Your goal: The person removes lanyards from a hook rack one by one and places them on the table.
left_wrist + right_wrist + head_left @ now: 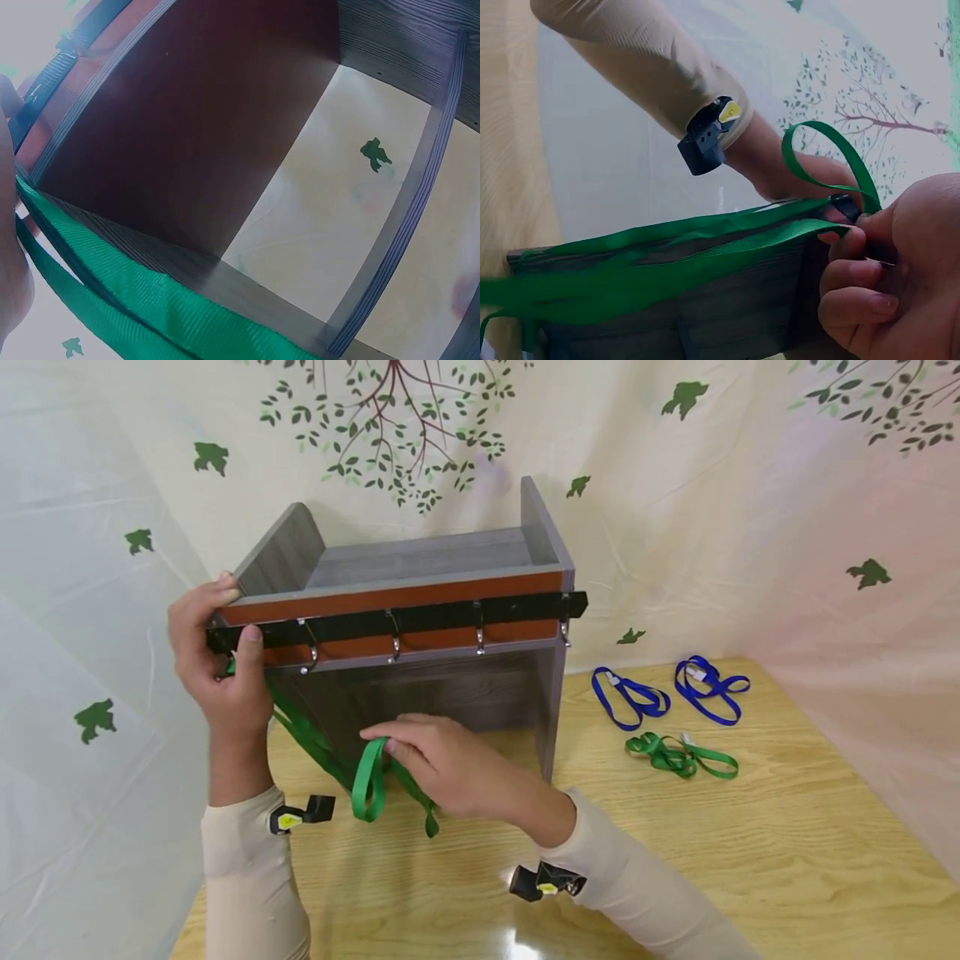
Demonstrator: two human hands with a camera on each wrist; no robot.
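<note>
A grey wooden shelf (420, 564) with a reddish-brown front board stands tilted on the table. A black hook rail (435, 618) with several silver hooks runs along its front. My left hand (225, 660) grips the shelf's left end, thumb across the rail and fingers at the upper corner. My right hand (457, 764) pinches a green lanyard (367, 785) below the rail, and a loop of it sticks out past the fingertips. The lanyard's straps (150, 292) stretch from beside the left hand down along the shelf. Its upper end is partly hidden by that hand.
To the right on the wooden table (810, 827) lie two blue lanyards (630, 697) and another green lanyard (682, 754). A pale cloth printed with leaves and branches (787, 527) hangs close behind the shelf.
</note>
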